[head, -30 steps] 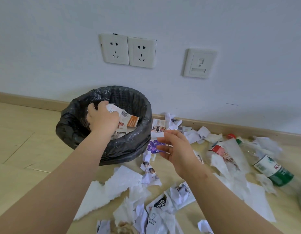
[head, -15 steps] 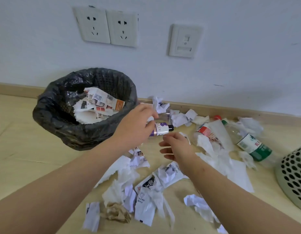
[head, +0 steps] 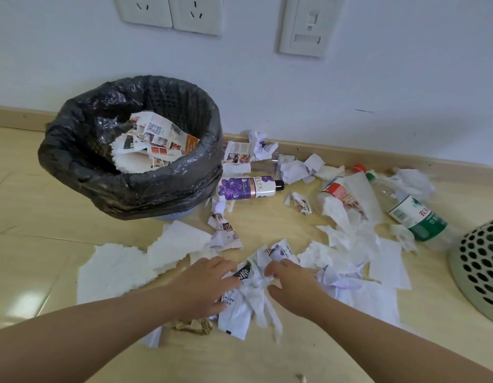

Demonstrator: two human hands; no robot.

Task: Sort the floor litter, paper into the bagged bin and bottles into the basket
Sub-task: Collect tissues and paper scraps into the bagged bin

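The bin lined with a black bag (head: 74,158) stands at left against the wall and holds printed paper scraps. Torn paper and tissue litter the floor. My left hand (head: 203,286) and my right hand (head: 292,286) are low on the floor, on either side of a crumpled wad of white printed paper (head: 253,283), their fingers curling onto it. A purple and white LUX bottle (head: 249,187) lies beside the bin. A red-labelled bottle (head: 340,190) and a green-labelled clear bottle (head: 414,214) lie at right, partly under tissue. The perforated basket (head: 480,261) sits at the right edge.
Large white tissue sheets (head: 115,269) lie left of my hands. A brown crumpled scrap (head: 192,326) sits under my left wrist. Wall sockets (head: 170,9) and a switch plate (head: 308,26) are above the skirting board. Bare wood floor shows at front and far left.
My left hand left the bin, passed the LUX bottle and dropped to the floor. My right hand also lowered. Both now close on the paper wad. The view tilted down and right.
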